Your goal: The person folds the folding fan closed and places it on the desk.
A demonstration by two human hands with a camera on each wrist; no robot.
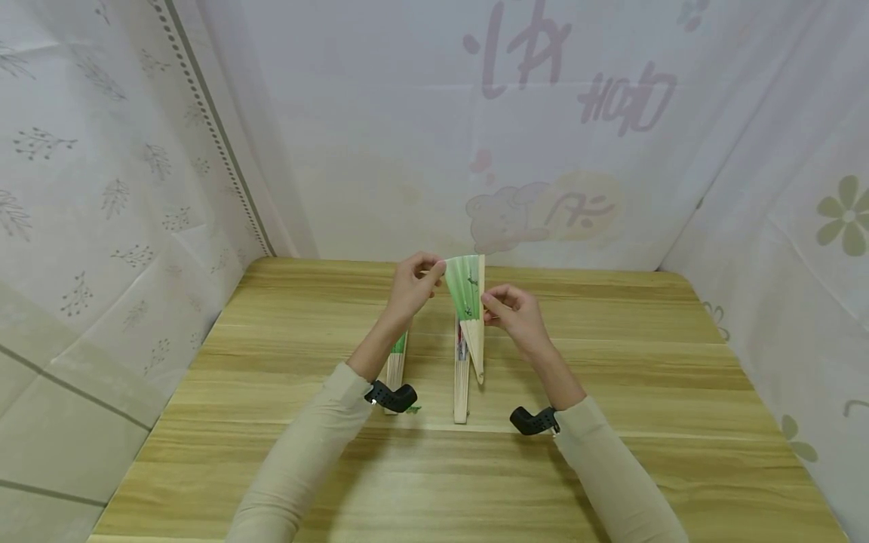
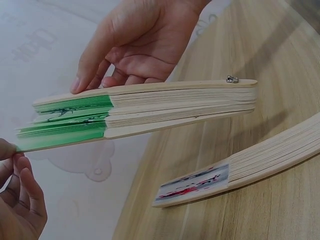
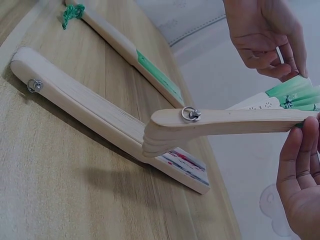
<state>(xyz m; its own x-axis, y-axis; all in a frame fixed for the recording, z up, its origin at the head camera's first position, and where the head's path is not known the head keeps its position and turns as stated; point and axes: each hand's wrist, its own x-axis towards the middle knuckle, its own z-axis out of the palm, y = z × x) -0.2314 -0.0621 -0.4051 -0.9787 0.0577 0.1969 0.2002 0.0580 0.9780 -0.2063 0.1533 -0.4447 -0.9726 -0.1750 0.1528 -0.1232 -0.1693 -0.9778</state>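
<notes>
A green folding fan (image 1: pixel 465 290), partly spread, is held up between both hands with its narrow pivot end downward. My left hand (image 1: pixel 416 283) pinches the upper left corner of its green leaf between thumb and fingertips. On the other side, my right hand (image 1: pixel 516 311) grips the pale wooden outer rib with thumb and fingers. A metal ring (image 3: pixel 190 114) sits at the pivot in the right wrist view. Below lies a closed folding fan (image 1: pixel 461 388) with a grey and red leaf, overlapped by the raised fan in the head view.
Another closed green fan (image 1: pixel 396 366) lies to the left, partly behind the left forearm, with a green cord (image 3: pixel 73 13) at its pivot end. All rest on a wood-grain table (image 1: pixel 611 362). Printed curtains (image 1: pixel 380 136) enclose the table's back and sides.
</notes>
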